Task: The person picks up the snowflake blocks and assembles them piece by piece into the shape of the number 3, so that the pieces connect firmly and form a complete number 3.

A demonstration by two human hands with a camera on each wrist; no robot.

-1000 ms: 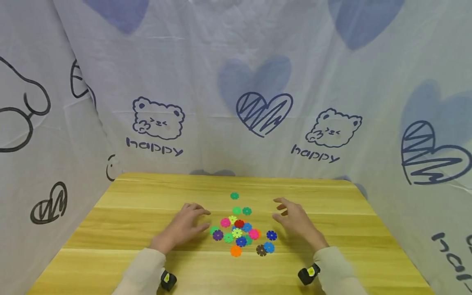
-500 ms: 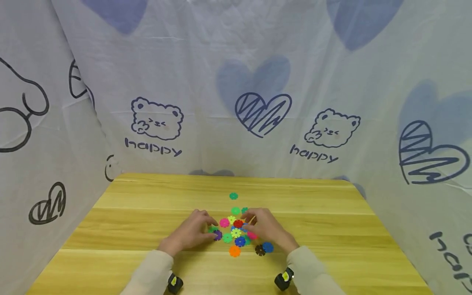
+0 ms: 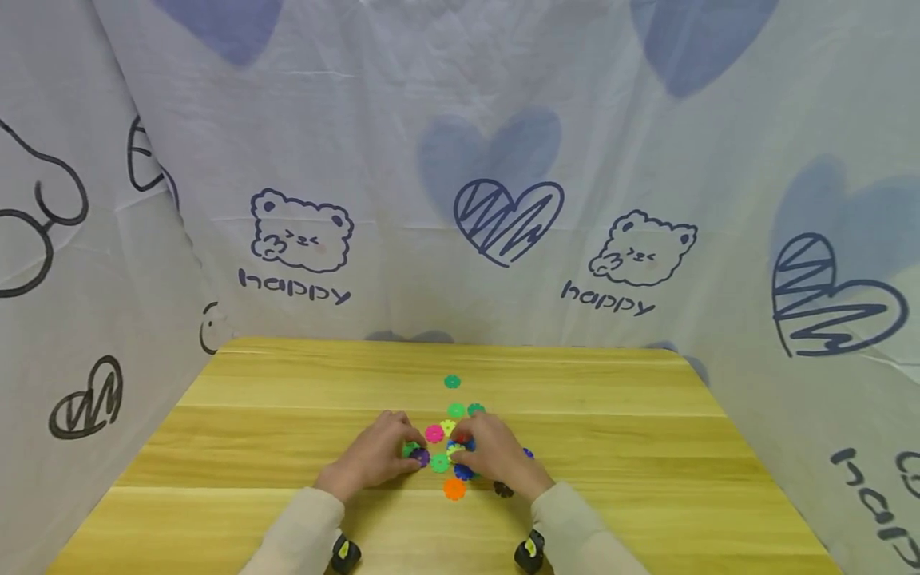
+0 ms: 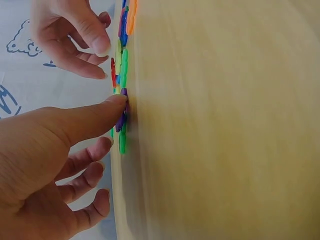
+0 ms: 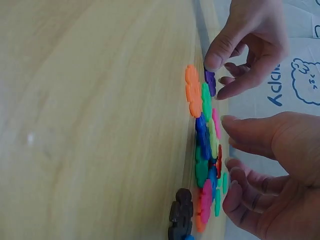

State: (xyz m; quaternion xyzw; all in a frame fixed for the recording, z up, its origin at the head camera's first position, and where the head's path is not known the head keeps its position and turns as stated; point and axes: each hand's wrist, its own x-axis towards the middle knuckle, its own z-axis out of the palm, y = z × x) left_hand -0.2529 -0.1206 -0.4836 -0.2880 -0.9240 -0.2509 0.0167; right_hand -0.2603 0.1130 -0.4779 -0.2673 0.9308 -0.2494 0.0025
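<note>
My left hand (image 3: 375,454) is at the left edge of a loose heap of colored notched plastic discs. Its thumb and index finger pinch a purple disc (image 5: 210,84) low over the tabletop, beside a green disc (image 4: 123,140). My right hand (image 3: 497,455) hovers over the heap, thumb and fingers apart, holding nothing. Below it are a yellow disc (image 3: 454,452), a red disc (image 5: 219,161) and blue discs (image 5: 202,137), partly covered by the hand in the head view.
On the wooden table (image 3: 647,431), an orange disc (image 3: 454,489) lies nearest me and a brown one (image 3: 503,489) to the right. Green discs (image 3: 452,382) trail toward the back. A printed cloth (image 3: 402,271) hangs behind and at both sides.
My right hand has swung left from beside the heap to above its middle. The left hand has moved slightly right and its thumb and index finger have closed on the purple disc.
</note>
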